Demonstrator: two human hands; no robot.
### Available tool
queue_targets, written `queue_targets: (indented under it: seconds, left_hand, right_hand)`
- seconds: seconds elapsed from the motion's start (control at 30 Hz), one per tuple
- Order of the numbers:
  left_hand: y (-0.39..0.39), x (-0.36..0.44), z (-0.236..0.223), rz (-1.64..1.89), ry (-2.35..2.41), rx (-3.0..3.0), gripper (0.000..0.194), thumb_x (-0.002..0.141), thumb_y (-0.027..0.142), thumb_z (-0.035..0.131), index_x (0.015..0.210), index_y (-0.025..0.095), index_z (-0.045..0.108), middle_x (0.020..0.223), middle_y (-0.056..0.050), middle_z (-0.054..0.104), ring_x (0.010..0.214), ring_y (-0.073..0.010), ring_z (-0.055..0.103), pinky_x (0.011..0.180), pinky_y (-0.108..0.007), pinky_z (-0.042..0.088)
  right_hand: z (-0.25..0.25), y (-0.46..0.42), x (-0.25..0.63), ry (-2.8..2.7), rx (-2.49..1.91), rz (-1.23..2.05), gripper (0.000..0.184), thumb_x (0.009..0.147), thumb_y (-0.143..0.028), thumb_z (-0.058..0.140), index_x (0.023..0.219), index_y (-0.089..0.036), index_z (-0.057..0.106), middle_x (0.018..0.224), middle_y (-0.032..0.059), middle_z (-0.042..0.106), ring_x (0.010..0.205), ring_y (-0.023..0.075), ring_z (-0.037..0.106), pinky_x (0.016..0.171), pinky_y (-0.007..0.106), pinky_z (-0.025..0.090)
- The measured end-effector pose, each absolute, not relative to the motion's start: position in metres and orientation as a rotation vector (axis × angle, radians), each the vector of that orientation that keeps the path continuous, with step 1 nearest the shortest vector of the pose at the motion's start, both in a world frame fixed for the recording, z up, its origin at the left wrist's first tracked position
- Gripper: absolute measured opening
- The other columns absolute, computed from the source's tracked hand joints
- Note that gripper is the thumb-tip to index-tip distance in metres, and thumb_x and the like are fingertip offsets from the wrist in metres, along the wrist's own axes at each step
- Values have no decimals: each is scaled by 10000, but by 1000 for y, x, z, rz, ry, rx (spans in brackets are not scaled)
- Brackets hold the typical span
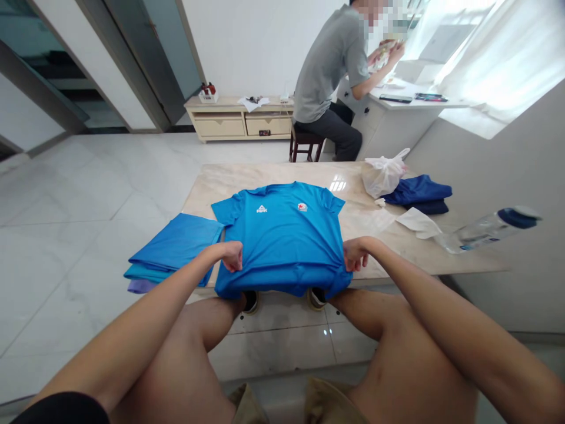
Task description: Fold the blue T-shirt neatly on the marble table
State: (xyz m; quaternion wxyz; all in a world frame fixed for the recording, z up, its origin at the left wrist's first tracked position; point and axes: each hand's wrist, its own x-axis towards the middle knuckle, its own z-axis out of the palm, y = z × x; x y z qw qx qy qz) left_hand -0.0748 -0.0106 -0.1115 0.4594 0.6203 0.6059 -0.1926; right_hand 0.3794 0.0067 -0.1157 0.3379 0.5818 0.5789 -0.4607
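A blue T-shirt [286,235] lies spread front side up on the low marble-look table [229,174], its collar away from me. It bears a white logo on one side of the chest and a round badge on the other. The hem hangs over the near table edge. My left hand [232,256] is closed on the shirt's left side, low near the hem. On the opposite side my right hand [355,253] grips the shirt's edge, fingers curled. Left of the shirt, beside my left forearm, rests a stack of folded clothes [176,238] in blue, teal and purple.
At the table's right are a white plastic bag [383,175], dark blue cloth [419,191], tissue paper [418,222] and a clear bottle [489,232] lying tilted. Beyond, a person in grey [329,65] sits on a stool at a white desk [415,103]. A low cabinet [219,125] stands behind.
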Motion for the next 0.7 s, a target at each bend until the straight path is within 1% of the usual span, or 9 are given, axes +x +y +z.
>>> queue_targets:
  seconds: [0.1, 0.17, 0.23, 0.3, 0.4, 0.47, 0.53, 0.63, 0.7]
  left_hand:
    - [-12, -75, -110, -507, 1395, 1496, 304, 658, 414, 933, 782, 198, 757, 791, -72, 805, 836, -290, 789, 783, -364, 653]
    - [-6, -74, -110, -385, 1446, 1728, 306, 747, 407, 869, 943, 187, 785, 968, -109, 837, 965, -307, 797, 877, -375, 644]
    - [4, -72, -114, -235, 1482, 2028, 392, 822, 361, 803, 1165, 174, 779, 1227, -152, 814, 1164, -326, 767, 1028, -396, 608]
    - [13, -70, -124, -165, 1451, 2240, 546, 867, 325, 766, 1386, 166, 710, 1486, -182, 705, 1393, -343, 668, 1193, -418, 524]
    - [24, -72, -142, -181, 1428, 2332, 749, 922, 394, 769, 1602, 162, 558, 1752, -200, 452, 1651, -360, 405, 1349, -449, 368]
    - [30, -73, -153, -222, 1474, 2317, 882, 928, 466, 793, 1681, 148, 460, 1819, -223, 314, 1714, -383, 262, 1383, -484, 305]
    - [33, -73, -160, -274, 1520, 2307, 976, 915, 507, 819, 1711, 124, 404, 1825, -258, 263, 1722, -413, 211, 1388, -510, 281]
    - [31, -66, -158, -326, 1533, 2344, 989, 912, 518, 835, 1705, 112, 408, 1803, -292, 287, 1705, -429, 259, 1372, -500, 301]
    - [25, -57, -152, -370, 1533, 2378, 986, 890, 525, 863, 1691, 142, 435, 1782, -287, 345, 1681, -428, 326, 1342, -478, 351]
  right_hand:
    - [-104, 3, 376, 1577, 1547, -1222, 378, 739, -406, 971, 946, -149, 788, 993, 138, 815, 981, 298, 807, 869, 392, 654]
    - [-101, 7, 369, 1874, 1666, -963, 295, 846, -373, 892, 1021, -150, 810, 1081, 167, 815, 1067, 329, 788, 938, 412, 640]
    - [-105, 14, 359, 2166, 1663, -710, 287, 935, -327, 799, 1168, -162, 823, 1231, 180, 797, 1190, 351, 751, 1054, 428, 601]
    - [-115, 20, 349, 2354, 1577, -613, 429, 971, -328, 760, 1374, -182, 774, 1433, 177, 727, 1348, 366, 681, 1177, 435, 538]
    - [-136, 26, 341, 2408, 1490, -620, 790, 931, -410, 823, 1652, -209, 571, 1743, 170, 453, 1589, 405, 472, 1305, 465, 433]
    - [-149, 29, 345, 2365, 1499, -641, 1017, 881, -474, 870, 1756, -225, 416, 1838, 163, 258, 1676, 431, 311, 1353, 503, 365]
    - [-157, 34, 355, 2331, 1503, -678, 1162, 850, -521, 889, 1806, -237, 291, 1865, 160, 139, 1708, 432, 203, 1381, 521, 299]
    - [-160, 39, 375, 2299, 1489, -713, 1273, 812, -522, 917, 1826, -230, 204, 1871, 165, 60, 1725, 410, 119, 1402, 515, 226]
    - [-158, 39, 384, 2284, 1501, -721, 1316, 776, -506, 949, 1825, -218, 208, 1869, 170, 67, 1728, 406, 93, 1411, 508, 193]
